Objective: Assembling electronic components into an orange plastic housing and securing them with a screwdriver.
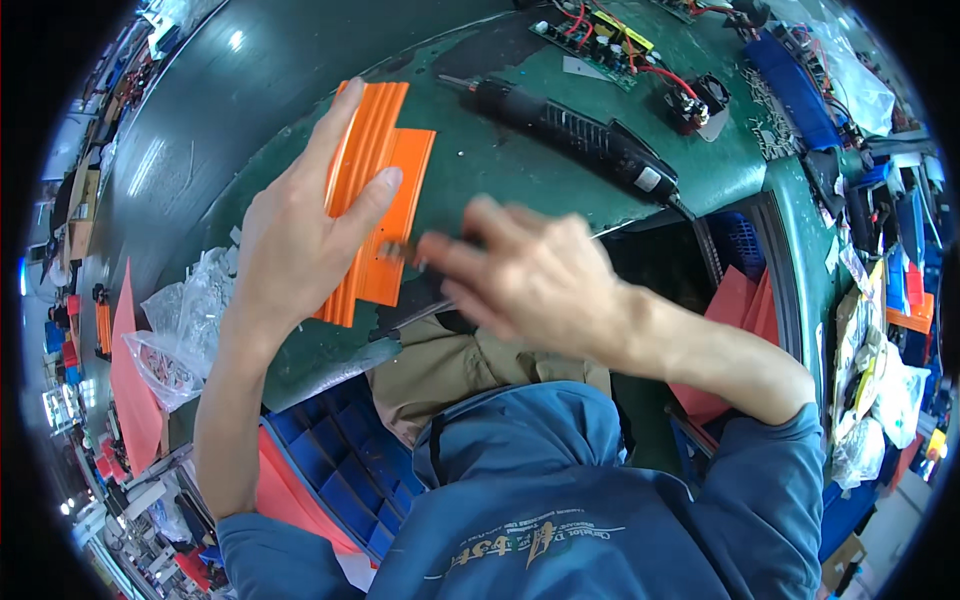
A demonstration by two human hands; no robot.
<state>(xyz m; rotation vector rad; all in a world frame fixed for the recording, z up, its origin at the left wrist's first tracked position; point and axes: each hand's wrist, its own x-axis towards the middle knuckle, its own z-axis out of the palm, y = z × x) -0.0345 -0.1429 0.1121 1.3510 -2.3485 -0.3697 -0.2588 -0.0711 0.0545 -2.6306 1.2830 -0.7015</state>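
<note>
An orange ribbed panel (375, 150), seemingly two pieces overlapping lengthwise, is at the left of the green worktop. My left hand (300, 215) grips it, with the fingers along its far left edge and the thumb across its face. Close to the panel's right side is my right hand (540, 275), blurred by motion. Its fingers are drawn together around something small and dark at the tips, too smeared to name. A black electric screwdriver (570, 135) lies beyond my right hand, its bit pointing left and its cord running down to the right.
Circuit boards with red wires (600, 45) stand at the back, near a blue casing (790, 90) and a scatter of screws (768, 125). Clear plastic bags (195, 320) lie on the left. Blue compartment trays (340, 450) and pink sheets (735, 320) sit below the worktop's near edge.
</note>
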